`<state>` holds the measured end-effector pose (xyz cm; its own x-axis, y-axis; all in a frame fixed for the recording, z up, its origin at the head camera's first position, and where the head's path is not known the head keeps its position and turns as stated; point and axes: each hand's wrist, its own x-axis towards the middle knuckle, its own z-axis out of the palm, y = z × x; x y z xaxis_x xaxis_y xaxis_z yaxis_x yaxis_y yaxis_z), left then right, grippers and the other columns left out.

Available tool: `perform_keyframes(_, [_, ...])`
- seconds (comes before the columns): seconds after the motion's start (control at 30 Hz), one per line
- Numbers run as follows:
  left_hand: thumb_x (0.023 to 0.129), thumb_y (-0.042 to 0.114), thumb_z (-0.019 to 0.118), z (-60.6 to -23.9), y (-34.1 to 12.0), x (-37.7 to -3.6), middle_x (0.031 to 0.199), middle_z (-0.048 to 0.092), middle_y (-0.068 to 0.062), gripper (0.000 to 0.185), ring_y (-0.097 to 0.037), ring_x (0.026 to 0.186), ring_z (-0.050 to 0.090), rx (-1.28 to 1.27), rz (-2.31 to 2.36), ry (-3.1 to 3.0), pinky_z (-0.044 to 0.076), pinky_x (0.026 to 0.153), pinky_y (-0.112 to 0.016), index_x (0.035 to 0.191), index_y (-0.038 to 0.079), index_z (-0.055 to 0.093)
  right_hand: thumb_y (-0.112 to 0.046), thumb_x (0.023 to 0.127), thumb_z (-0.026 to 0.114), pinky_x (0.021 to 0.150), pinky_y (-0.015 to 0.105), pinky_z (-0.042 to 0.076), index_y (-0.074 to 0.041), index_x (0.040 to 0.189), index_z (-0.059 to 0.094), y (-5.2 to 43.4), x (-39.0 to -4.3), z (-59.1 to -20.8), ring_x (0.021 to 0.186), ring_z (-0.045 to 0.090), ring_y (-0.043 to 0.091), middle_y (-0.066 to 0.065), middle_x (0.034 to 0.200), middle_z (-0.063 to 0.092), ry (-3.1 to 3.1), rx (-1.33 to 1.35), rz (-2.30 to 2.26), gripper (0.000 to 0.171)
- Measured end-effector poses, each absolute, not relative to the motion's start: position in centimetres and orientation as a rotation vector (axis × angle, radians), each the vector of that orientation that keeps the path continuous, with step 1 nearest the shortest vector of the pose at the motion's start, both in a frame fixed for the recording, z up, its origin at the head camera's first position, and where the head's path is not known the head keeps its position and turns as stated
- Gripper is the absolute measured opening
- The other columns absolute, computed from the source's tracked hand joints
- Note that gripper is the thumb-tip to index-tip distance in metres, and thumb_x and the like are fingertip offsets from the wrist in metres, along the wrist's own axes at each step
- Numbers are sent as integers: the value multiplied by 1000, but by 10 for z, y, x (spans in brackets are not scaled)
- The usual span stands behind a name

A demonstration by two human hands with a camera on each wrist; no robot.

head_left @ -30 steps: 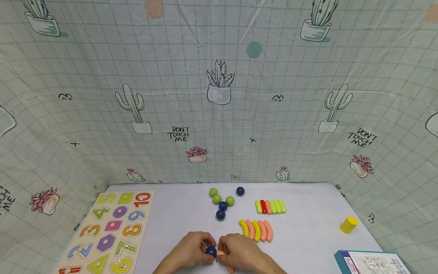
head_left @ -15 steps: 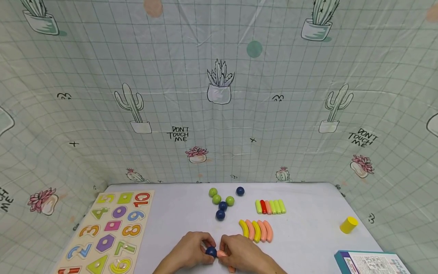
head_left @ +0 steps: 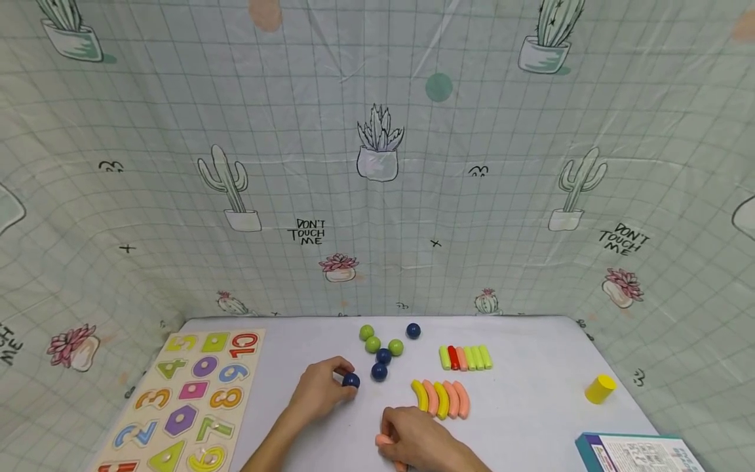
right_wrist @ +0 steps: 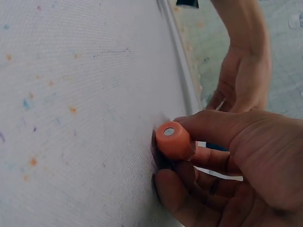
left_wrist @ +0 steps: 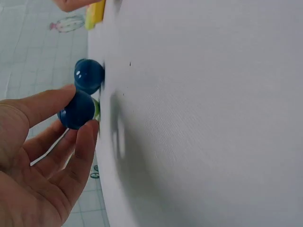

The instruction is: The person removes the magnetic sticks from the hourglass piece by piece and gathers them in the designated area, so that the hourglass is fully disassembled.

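My left hand (head_left: 318, 391) pinches a dark blue ball (head_left: 351, 381) between thumb and fingers, left of two more dark blue balls (head_left: 379, 372) that lie near each other. In the left wrist view the pinched blue ball (left_wrist: 75, 112) sits between the thumb and fingertips, with other balls behind it. My right hand (head_left: 423, 438) holds a curved pink stick (head_left: 384, 440) low over the white table. Up close in the right wrist view, the pink stick's end (right_wrist: 173, 142) shows a small round metal disc; the rest is hidden by the fingers.
Curved yellow and pink sticks (head_left: 441, 398) lie in a row right of centre, with short straight sticks (head_left: 466, 358) behind. Green balls (head_left: 373, 345) and another blue ball (head_left: 413, 331) lie farther back. A number puzzle board (head_left: 193, 393), yellow cylinder (head_left: 600, 389) and box (head_left: 643, 452) flank them.
My left hand has carried the blue ball away from the pink stick, forward and slightly left. The ball and stick were touching or nearly so before. The right hand has barely moved.
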<state>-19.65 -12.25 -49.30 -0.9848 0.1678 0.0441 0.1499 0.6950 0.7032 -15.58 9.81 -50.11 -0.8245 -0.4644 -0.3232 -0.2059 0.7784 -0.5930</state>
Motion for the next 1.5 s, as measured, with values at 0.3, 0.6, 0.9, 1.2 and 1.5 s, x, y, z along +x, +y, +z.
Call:
perform_keyframes(0.3, [76, 16, 85, -505, -104, -223, 92, 66, -4, 30, -10, 72, 56, 240, 1158, 3009, 44, 61, -28, 103, 11, 74, -33, 88, 78, 54, 24, 39, -21, 87, 64, 100, -154, -503, 58, 48, 9, -6, 68, 55, 2481, -469, -799, 18])
perform_keyframes(0.6, [77, 11, 85, -505, -98, -237, 93, 70, -4, 30, -12, 73, 56, 236, 1197, 2979, 45, 62, -29, 105, 9, 74, -32, 87, 78, 56, 24, 42, -23, 94, 66, 103, -153, -503, 59, 50, 9, -6, 69, 56, 2476, -519, -834, 17])
perform_keyframes(0.9, [76, 11, 86, -506, -100, -239, 99, 72, -6, 36, -11, 73, 61, 228, 1248, 2921, 48, 62, -31, 109, 7, 73, -28, 89, 77, 56, 24, 43, -23, 95, 66, 102, -151, -501, 59, 50, 9, -6, 69, 56, 2476, -512, -833, 13])
perform_keyframes(1.2, [76, 12, 86, -505, -99, -235, 105, 72, -9, 41, -14, 77, 65, 178, 1263, 2901, 51, 66, -34, 113, 5, 71, -28, 89, 77, 56, 24, 42, -23, 94, 67, 104, -150, -502, 59, 49, 9, -6, 68, 55, 2494, -514, -846, 12])
perform_keyframes(1.5, [82, 18, 83, -480, -121, -224, 116, 71, -8, 38, -16, 85, 70, 135, 1272, 2914, 53, 67, -33, 117, 9, 71, -27, 92, 73, 54, 26, 41, -18, 105, 66, 151, -162, -472, 58, 53, 12, -5, 67, 59, 2634, -407, -949, 18])
